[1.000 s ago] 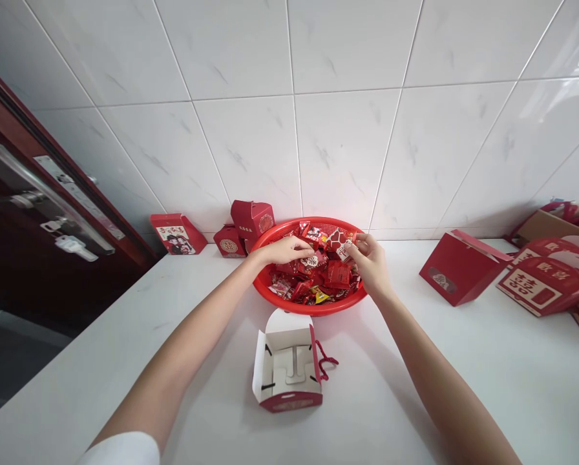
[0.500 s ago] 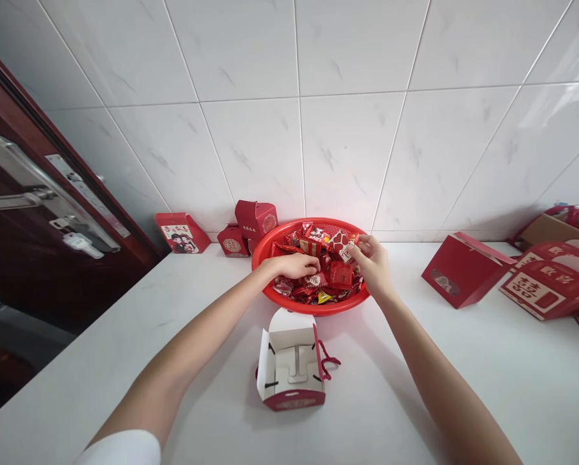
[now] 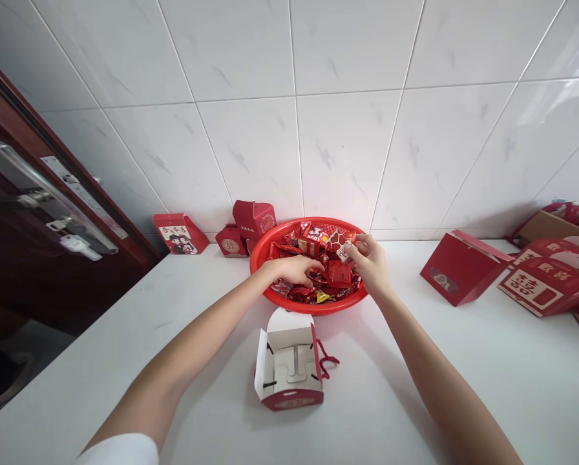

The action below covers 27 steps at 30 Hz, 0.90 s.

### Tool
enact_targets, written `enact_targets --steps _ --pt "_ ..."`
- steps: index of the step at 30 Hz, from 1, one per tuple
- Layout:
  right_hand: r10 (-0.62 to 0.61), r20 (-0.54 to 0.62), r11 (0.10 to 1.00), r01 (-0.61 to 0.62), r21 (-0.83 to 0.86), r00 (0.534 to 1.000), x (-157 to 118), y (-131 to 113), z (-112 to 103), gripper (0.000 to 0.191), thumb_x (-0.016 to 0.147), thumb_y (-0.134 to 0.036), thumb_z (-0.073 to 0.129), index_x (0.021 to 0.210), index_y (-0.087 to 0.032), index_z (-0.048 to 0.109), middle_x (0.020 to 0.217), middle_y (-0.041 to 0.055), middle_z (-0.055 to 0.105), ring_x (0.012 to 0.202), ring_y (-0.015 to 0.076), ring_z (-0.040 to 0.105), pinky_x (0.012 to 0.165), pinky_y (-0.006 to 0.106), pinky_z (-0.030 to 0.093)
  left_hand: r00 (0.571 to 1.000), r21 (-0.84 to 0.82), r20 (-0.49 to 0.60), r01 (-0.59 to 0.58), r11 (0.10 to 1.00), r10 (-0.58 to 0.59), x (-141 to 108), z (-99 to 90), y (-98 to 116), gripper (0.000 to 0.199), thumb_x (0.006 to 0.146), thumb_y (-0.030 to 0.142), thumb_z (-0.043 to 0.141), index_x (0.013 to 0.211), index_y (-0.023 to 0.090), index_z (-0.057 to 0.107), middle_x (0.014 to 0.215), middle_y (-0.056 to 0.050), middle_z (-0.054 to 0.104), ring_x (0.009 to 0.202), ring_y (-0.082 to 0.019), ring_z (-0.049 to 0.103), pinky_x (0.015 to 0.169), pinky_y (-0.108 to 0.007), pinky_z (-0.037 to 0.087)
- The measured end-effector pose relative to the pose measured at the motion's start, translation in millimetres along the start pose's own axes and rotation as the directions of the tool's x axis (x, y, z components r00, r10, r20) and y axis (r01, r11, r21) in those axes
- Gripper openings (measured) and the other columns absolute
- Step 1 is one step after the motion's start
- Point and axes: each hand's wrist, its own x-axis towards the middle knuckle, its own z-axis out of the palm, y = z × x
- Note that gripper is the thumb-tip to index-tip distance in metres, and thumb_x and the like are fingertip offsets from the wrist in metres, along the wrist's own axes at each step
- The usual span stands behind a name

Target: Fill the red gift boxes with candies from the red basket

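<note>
A red plastic basket (image 3: 311,310) holds many wrapped candies, mostly in red wrappers. My left hand (image 3: 293,268) reaches over its left half, fingers curved down among the candies, thumb apart from them; I see nothing between them. At the right rim, my right hand (image 3: 371,261) pinches a red-and-white candy packet (image 3: 338,242) between thumb and fingers. In front of the basket stands a small gift box (image 3: 293,400), flaps open, white inside, red outside. A red cord handle (image 3: 326,360) hangs from its right side.
Closed red boxes (image 3: 254,219) stand against the tiled wall left of the basket, with a picture-printed red box (image 3: 179,236) farther left. On the right are a red box with an oval window (image 3: 461,268), several more red boxes (image 3: 536,284) and a cardboard carton (image 3: 544,229). A door (image 3: 52,252) borders the left.
My left hand has shifted slightly to the right, its fingers now spread lower among the candies. The right hand keeps its pinch on the packet. The view has turned very slightly.
</note>
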Motion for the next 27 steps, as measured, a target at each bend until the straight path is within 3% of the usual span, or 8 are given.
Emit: enact_targets --steps 4,8,10,13,16,20,24,27 --pt "0.008 0.01 1.0 -0.008 -0.014 1.0 -1 -2 0 0.038 0.067 -0.047 0.076 0.091 -0.022 0.059 0.075 0.0001 0.073 0.066 0.0182 0.067 0.06 0.031 0.052 0.995 -0.038 -0.09 -0.039 0.999 0.035 -7 -5.0 -3 0.027 0.085 0.021 0.064 0.107 0.022 0.078 0.105 -0.004 0.08 0.092 -0.022 0.072 0.081 -0.026 0.05" --pt "0.009 0.028 1.0 -0.009 -0.019 1.0 0 -1 -1 0.04 0.068 -0.049 0.076 0.093 -0.023 0.058 0.077 0.0011 0.074 0.068 0.0191 0.068 0.059 0.031 0.052 0.972 -0.088 -0.224 -0.087 0.992 0.066 -15 -9.7 -7 0.025 0.088 0.025 0.062 0.107 0.022 0.078 0.11 -0.005 0.077 0.097 -0.022 0.07 0.085 -0.028 0.051" --pt "0.007 0.035 1.0 -0.006 -0.029 0.999 1 1 -2 0.041 0.069 -0.05 0.076 0.093 -0.023 0.058 0.077 0.001 0.074 0.065 0.0184 0.067 0.058 0.031 0.052 0.934 -0.172 -0.345 -0.16 0.972 0.093 -18 -9.4 -9 0.024 0.087 0.029 0.064 0.105 0.021 0.079 0.109 -0.007 0.076 0.094 -0.022 0.069 0.083 -0.029 0.053" --pt "0.009 0.039 0.999 -0.007 -0.043 0.999 2 2 -2 0.042 0.069 -0.052 0.077 0.093 -0.023 0.057 0.072 -0.0018 0.072 0.054 0.0159 0.063 0.054 0.031 0.05 0.84 -0.334 -0.529 -0.337 0.88 0.121 -22 -6.0 -6 0.021 0.081 0.032 0.069 0.094 0.02 0.08 0.105 -0.008 0.075 0.096 -0.022 0.068 0.083 -0.032 0.055" --pt "0.035 0.062 0.999 -0.034 -0.018 0.997 2 1 -1 0.047 0.065 -0.054 0.08 0.092 -0.024 0.056 0.067 -0.0044 0.07 0.047 0.0151 0.061 0.05 0.03 0.05 0.796 -0.437 -0.596 -0.435 0.787 0.109 -23 -1.2 3 0.019 0.079 0.032 0.072 0.091 0.021 0.081 0.103 -0.007 0.077 0.101 -0.023 0.069 0.09 -0.035 0.056" --pt "0.12 0.154 0.99 -0.13 0.054 0.981 -2 -7 3 0.05 0.061 -0.054 0.085 0.091 -0.025 0.057 0.066 -0.0038 0.071 0.05 0.0183 0.066 0.049 0.031 0.054 0.757 -0.462 -0.653 -0.423 0.78 0.024 -21 5.4 18 0.022 0.081 0.023 0.066 0.096 0.021 0.083 0.105 -0.005 0.079 0.096 -0.021 0.071 0.09 -0.035 0.058" --pt "0.176 0.201 0.971 -0.204 0.125 0.964 -8 -14 7 0.047 0.065 -0.055 0.086 0.088 -0.025 0.058 0.068 -0.0016 0.072 0.058 0.0208 0.072 0.053 0.032 0.059 0.65 -0.336 -0.76 -0.373 0.865 -0.015 -22 10.9 29 0.027 0.086 0.017 0.059 0.095 0.023 0.083 0.103 -0.004 0.08 0.097 -0.021 0.071 0.091 -0.033 0.057" --pt "0.187 0.222 0.962 -0.224 0.154 0.957 -10 -15 8 0.05 0.063 -0.055 0.088 0.088 -0.025 0.058 0.072 0.0 0.074 0.062 0.0219 0.074 0.053 0.032 0.06 0.594 -0.24 -0.805 -0.314 0.919 -0.007 -26 14.2 35 0.029 0.091 0.017 0.056 0.097 0.024 0.083 0.104 -0.003 0.08 0.094 -0.019 0.071 0.089 -0.032 0.057"
